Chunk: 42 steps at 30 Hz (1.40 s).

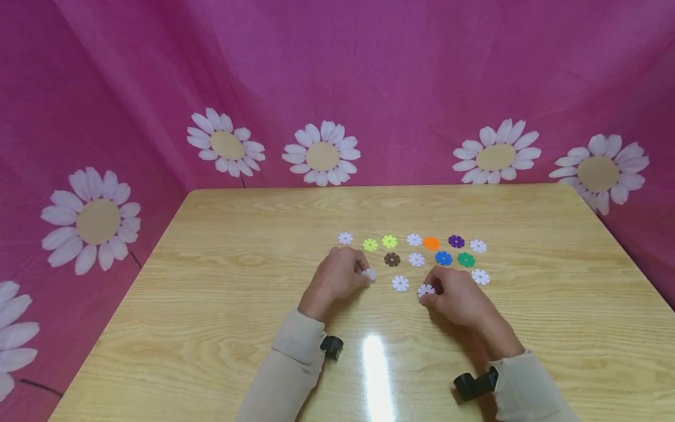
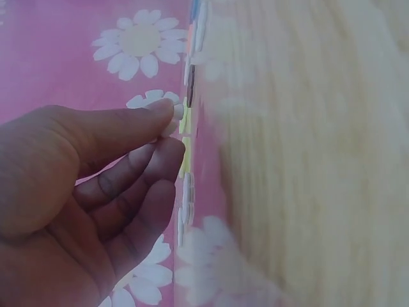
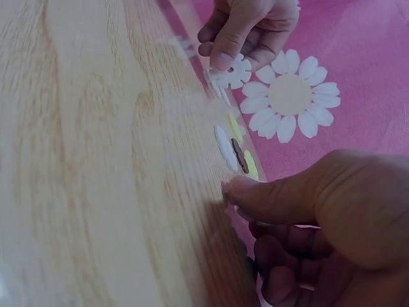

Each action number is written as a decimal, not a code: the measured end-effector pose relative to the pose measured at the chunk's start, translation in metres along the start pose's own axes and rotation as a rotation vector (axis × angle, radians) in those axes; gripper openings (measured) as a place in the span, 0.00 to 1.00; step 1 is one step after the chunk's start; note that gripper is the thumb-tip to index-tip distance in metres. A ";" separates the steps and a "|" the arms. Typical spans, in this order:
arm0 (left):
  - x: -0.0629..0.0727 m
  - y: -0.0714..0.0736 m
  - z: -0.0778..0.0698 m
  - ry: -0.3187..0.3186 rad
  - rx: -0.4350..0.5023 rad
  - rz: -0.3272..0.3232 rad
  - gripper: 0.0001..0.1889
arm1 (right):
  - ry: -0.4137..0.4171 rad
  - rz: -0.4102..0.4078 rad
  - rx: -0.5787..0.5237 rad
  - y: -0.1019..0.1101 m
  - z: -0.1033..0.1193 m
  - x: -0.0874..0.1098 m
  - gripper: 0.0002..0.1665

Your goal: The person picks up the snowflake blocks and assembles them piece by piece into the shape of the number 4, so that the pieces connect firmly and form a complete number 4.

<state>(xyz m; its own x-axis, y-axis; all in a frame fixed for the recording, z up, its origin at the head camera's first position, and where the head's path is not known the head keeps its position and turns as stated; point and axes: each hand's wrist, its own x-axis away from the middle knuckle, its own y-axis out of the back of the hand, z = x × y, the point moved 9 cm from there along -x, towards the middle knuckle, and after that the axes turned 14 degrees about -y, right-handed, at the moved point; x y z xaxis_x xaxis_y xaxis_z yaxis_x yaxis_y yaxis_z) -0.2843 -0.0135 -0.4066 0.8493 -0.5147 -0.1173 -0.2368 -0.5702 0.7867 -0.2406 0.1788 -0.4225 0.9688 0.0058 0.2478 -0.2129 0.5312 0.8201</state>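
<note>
My left hand (image 1: 340, 275) pinches a white notched plastic disc (image 1: 371, 274) between thumb and fingers, just above the table. In the right wrist view that same white disc (image 3: 235, 74) shows its slotted rim, held by the left hand (image 3: 259, 25). Another white notched disc (image 1: 425, 291) is pinched by my right hand (image 1: 459, 298), close to the tabletop; the right wrist view shows only a sliver of it at the thumb. Between the hands a loose white disc (image 1: 400, 283) lies flat. The two held discs are apart.
More notched discs lie flat beyond the hands: a brown disc (image 1: 392, 259), a blue disc (image 1: 443, 258), a green disc (image 1: 466, 259), an orange disc (image 1: 431, 243), a purple disc (image 1: 456, 241), two yellow-green and several white. The wooden table (image 1: 221, 293) meets a pink flowered cloth (image 1: 401, 88).
</note>
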 end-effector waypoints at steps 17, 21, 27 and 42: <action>0.001 0.001 -0.007 -0.140 0.131 -0.068 0.04 | 0.064 -0.088 -0.183 0.012 0.006 0.000 0.05; 0.001 0.003 -0.012 -0.183 0.133 -0.094 0.04 | 0.031 -0.095 -0.243 0.013 0.006 0.000 0.08; 0.001 0.003 -0.019 -0.236 0.125 -0.110 0.03 | 0.010 -0.086 -0.276 0.015 0.011 -0.001 0.11; -0.001 0.000 -0.026 -0.265 0.168 -0.111 0.02 | 0.067 -0.101 -0.363 0.019 0.031 0.001 0.09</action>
<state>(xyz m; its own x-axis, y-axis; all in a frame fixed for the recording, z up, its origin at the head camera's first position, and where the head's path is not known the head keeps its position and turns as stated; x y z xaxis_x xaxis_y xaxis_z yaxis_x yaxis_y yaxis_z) -0.2729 0.0031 -0.3906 0.7270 -0.5797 -0.3681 -0.2431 -0.7186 0.6516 -0.2478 0.1622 -0.3910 0.9913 -0.0126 0.1312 -0.0691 0.7976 0.5993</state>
